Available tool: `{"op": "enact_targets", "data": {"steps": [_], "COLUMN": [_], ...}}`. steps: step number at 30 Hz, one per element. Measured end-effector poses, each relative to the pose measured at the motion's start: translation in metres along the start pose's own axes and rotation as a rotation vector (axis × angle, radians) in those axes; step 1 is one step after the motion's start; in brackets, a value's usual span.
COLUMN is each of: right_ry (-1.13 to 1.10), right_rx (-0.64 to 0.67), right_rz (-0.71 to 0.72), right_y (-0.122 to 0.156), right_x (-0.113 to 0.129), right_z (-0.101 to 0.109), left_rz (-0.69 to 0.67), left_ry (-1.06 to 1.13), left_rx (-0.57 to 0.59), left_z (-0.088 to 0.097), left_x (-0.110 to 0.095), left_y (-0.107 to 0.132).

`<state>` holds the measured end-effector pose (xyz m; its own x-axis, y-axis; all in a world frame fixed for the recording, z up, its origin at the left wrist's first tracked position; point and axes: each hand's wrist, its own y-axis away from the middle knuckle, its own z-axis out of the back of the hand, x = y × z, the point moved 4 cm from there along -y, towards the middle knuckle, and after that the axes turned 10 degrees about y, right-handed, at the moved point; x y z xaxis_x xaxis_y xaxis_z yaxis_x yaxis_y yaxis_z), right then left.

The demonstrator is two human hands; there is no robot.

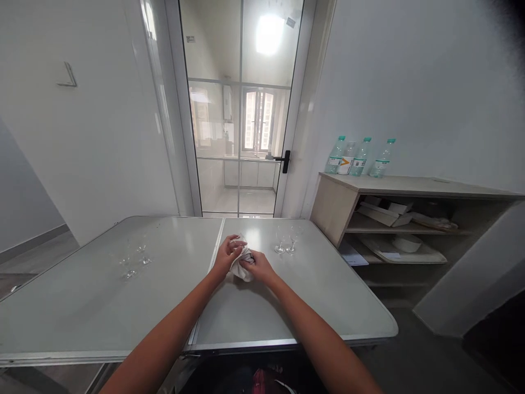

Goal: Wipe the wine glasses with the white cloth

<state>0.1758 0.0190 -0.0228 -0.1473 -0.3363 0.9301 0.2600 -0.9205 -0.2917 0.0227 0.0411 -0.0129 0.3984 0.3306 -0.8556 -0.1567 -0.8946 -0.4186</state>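
At the left, clear stemmed glasses (130,273) are stood near each other on the grey-topped counter (172,312). Near the counter's middle seam, the left hand (228,256) is held partly curled, its thumb and fingers bent around the upper part of a bunched white cloth (243,272). The cloth is held between both hands, just above the counter; whether anything is wrapped inside it cannot be told. From the other side, its folds are gripped by the right hand (261,268), with the fingers closed and partly hidden. Farther right, two more stemmed glasses (291,250) are placed side by side. Beyond them, bottles (359,157) are lined up on a wooden shelf unit (334,208).
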Motion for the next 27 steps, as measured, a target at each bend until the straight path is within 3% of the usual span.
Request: {"op": "enact_targets", "data": {"steps": [2,5,13,19,21,24,27], "right_ry": [0.174,0.175,-0.429,-0.337,-0.287,-0.151,-0.087], "right_rx": [-0.094,-0.069,0.094,-0.306,-0.255,-0.04,0.073], "right_rz": [0.073,0.081,-0.215,-0.114,-0.051,0.063,0.064], "right_y": [-0.001,-0.003,-0.002,-0.01,-0.01,-0.006,-0.001], "right_x": [0.001,-0.001,-0.014,-0.013,-0.006,0.004,0.003], "right_z": [0.005,0.006,-0.005,0.025,0.027,0.014,-0.001], "left_rz": [-0.003,0.012,0.045,0.002,-0.008,-0.016,0.001], "left_ry": [-0.044,0.0,0.17,0.103,0.052,-0.038,-0.067], "left_rx": [-0.015,-0.016,0.074,0.014,0.003,0.052,0.095], "left_z": [0.002,0.002,-0.004,0.0,0.0,-0.005,-0.009], "left_x": [0.0,0.001,-0.004,-0.012,-0.013,-0.015,-0.016], "left_y": [-0.001,-0.001,0.001,0.001,0.001,0.004,0.007]}}
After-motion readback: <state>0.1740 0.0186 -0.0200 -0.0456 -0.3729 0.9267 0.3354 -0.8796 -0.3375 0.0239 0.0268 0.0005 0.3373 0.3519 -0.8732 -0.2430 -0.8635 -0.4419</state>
